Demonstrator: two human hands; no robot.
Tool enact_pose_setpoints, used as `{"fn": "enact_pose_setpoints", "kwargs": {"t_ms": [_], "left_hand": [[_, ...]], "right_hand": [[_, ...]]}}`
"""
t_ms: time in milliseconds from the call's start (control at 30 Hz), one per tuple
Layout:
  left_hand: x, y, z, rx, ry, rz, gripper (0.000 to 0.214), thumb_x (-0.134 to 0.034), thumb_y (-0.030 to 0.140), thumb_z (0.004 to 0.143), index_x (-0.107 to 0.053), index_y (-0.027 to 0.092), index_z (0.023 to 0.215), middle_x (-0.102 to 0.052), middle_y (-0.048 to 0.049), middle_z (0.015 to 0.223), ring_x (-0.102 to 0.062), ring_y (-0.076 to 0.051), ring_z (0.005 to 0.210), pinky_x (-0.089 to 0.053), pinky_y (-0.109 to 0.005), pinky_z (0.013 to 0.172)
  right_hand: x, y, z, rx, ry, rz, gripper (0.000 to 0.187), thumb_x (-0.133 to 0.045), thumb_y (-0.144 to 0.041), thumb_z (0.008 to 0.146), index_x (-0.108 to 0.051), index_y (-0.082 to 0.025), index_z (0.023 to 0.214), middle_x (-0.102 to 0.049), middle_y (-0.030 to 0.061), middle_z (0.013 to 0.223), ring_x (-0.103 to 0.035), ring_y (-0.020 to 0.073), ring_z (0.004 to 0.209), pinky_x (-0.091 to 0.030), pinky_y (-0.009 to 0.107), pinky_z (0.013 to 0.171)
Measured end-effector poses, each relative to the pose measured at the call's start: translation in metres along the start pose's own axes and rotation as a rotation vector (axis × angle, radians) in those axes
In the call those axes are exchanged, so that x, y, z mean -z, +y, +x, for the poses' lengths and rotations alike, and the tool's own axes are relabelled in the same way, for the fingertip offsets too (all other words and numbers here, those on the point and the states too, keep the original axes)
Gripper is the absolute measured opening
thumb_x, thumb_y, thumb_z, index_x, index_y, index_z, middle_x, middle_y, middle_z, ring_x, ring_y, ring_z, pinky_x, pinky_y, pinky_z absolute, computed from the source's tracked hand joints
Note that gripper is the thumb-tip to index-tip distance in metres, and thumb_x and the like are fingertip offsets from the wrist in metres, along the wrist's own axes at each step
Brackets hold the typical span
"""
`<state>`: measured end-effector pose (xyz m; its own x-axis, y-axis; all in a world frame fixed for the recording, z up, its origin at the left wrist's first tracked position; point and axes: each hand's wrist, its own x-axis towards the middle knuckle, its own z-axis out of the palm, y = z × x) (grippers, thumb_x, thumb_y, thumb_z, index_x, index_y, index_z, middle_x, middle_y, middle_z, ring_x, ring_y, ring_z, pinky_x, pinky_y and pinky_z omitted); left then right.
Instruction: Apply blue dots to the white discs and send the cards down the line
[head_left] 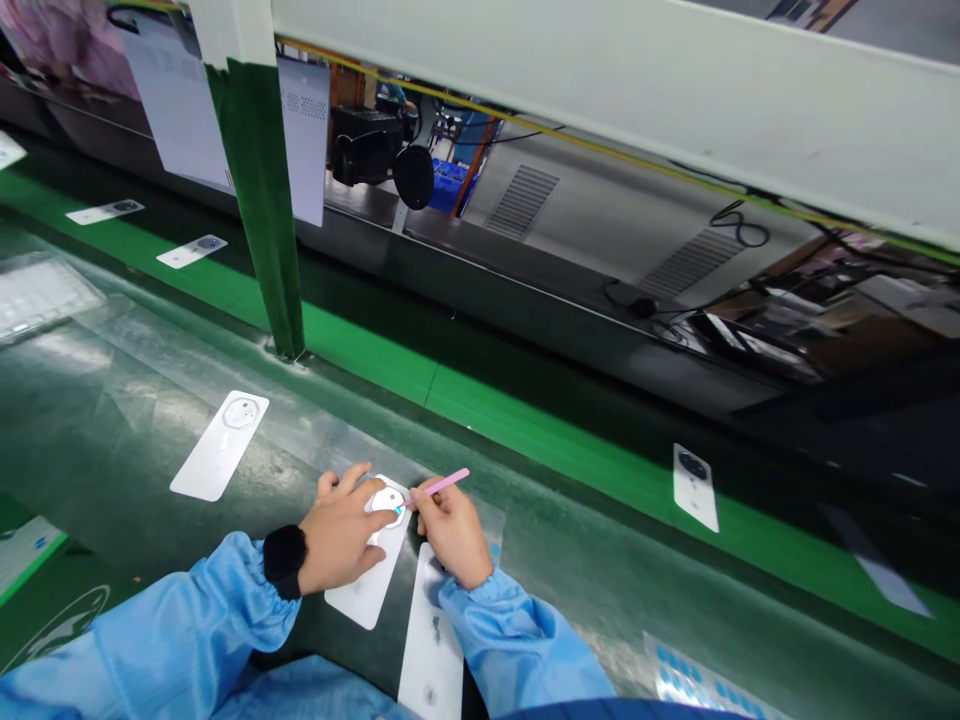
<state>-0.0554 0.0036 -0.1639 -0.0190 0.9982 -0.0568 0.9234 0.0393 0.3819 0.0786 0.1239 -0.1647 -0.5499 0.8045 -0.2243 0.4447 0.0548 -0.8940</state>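
A white phone back panel (358, 600) with a round camera ring lies tilted on the green bench in front of me. My left hand (341, 535) rests on it, fingers spread, with one fingertip beside a small blue film piece (398, 511) in the ring. Pinched in my right hand (450, 530) are slim pink tweezers (448, 481), their tip reaching to the ring's right side near the blue piece. A second white panel (431, 650) lies under my right wrist, partly hidden by the sleeve. Another white panel (221, 450) lies apart on the left.
Beyond the bench edge runs a green conveyor belt (480, 420) carrying several panels, one with a dark ring (695, 487) at right. A green-and-white post (259, 200) rises at its near edge. A sheet of blue stickers (697, 680) lies front right; a clear tray (45, 295) sits left.
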Motion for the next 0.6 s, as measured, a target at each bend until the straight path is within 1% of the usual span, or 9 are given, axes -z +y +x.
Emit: {"fn": "enact_pose_setpoints", "kwargs": {"t_ms": [100, 200, 400, 500, 600], "left_hand": [[0.004, 0.003, 0.000, -0.001, -0.010, 0.024, 0.034, -0.064, 0.036, 0.080, -0.058, 0.032, 0.113, -0.049, -0.0060, 0.132, -0.031, -0.038, 0.129, -0.032, -0.058, 0.092], [0.008, 0.006, 0.001, 0.004, -0.029, 0.045, 0.034, -0.063, 0.036, 0.081, -0.057, 0.031, 0.114, -0.049, -0.0071, 0.131, -0.032, -0.037, 0.128, -0.034, -0.057, 0.090], [0.011, 0.008, 0.004, -0.004, -0.051, 0.087, 0.036, -0.064, 0.039, 0.081, -0.058, 0.027, 0.114, -0.051, -0.0092, 0.126, -0.034, -0.036, 0.125, -0.036, -0.054, 0.089], [0.011, 0.009, 0.005, -0.008, -0.044, 0.125, 0.036, -0.064, 0.038, 0.080, -0.059, 0.026, 0.113, -0.052, -0.0102, 0.122, -0.036, -0.035, 0.122, -0.037, -0.052, 0.088], [0.013, 0.010, 0.005, -0.003, -0.059, 0.154, 0.035, -0.064, 0.037, 0.080, -0.059, 0.026, 0.113, -0.052, -0.0097, 0.123, -0.037, -0.034, 0.122, -0.037, -0.051, 0.087]], "right_hand": [[0.000, 0.000, 0.000, 0.005, 0.008, 0.010, 0.026, -0.055, -0.046, 0.070, -0.054, -0.021, 0.063, -0.049, -0.0037, 0.039, -0.045, 0.0125, 0.037, -0.035, 0.025, 0.041], [0.000, 0.003, 0.000, 0.004, 0.011, 0.047, 0.027, -0.058, -0.047, 0.069, -0.055, -0.020, 0.065, -0.049, -0.0041, 0.039, -0.045, 0.0119, 0.036, -0.034, 0.024, 0.040], [0.002, 0.008, 0.003, -0.059, 0.003, 0.218, 0.035, -0.060, -0.054, 0.068, -0.054, -0.019, 0.068, -0.046, -0.0062, 0.035, -0.035, 0.0086, 0.031, -0.026, 0.022, 0.035], [0.002, 0.009, 0.002, -0.053, 0.003, 0.256, 0.036, -0.062, -0.054, 0.068, -0.054, -0.019, 0.068, -0.046, -0.0064, 0.035, -0.034, 0.0079, 0.031, -0.025, 0.021, 0.035], [0.001, 0.010, 0.002, -0.040, 0.002, 0.282, 0.036, -0.062, -0.053, 0.068, -0.054, -0.019, 0.069, -0.046, -0.0064, 0.036, -0.034, 0.0080, 0.031, -0.024, 0.021, 0.035]]}}
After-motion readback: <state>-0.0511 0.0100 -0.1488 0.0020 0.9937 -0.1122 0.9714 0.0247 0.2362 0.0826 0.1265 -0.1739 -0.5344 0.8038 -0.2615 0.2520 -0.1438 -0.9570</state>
